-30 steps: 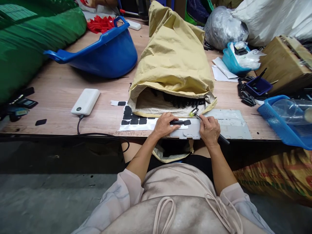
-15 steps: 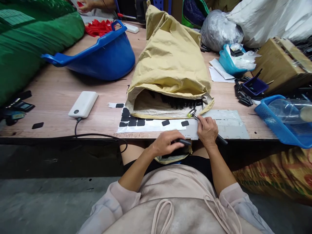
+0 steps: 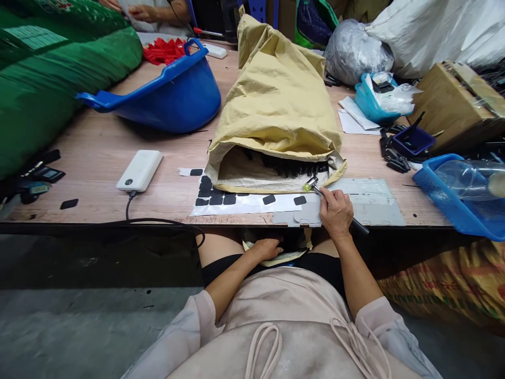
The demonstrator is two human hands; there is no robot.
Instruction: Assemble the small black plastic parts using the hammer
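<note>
My right hand (image 3: 336, 213) is closed around a small hammer (image 3: 359, 227) with a dark grip and a metal head tipped in yellow. The hammer head lies at the front lip of a yellow sack (image 3: 284, 105), whose mouth faces me and shows many black pieces inside. My left hand (image 3: 268, 249) reaches into an open bag (image 3: 281, 259) between my thighs, below the table edge. Its fingers are mostly hidden there, and nothing held is visible. White backing paper (image 3: 252, 205) bearing several black rounded stickers (image 3: 216, 197) lies in front of the sack.
A white power bank (image 3: 140, 171) with a cable and a blue tub (image 3: 173, 100) stand on the left. To the right are a blue basket (image 3: 465, 210), a purple tray (image 3: 414, 139) and a cardboard box (image 3: 453, 105). Another person's hands (image 3: 142, 13) show at the back left.
My left hand has moved down from the table edge into the bag on my lap; the black piece it held is out of sight. My right hand stays in place with the hammer.
</note>
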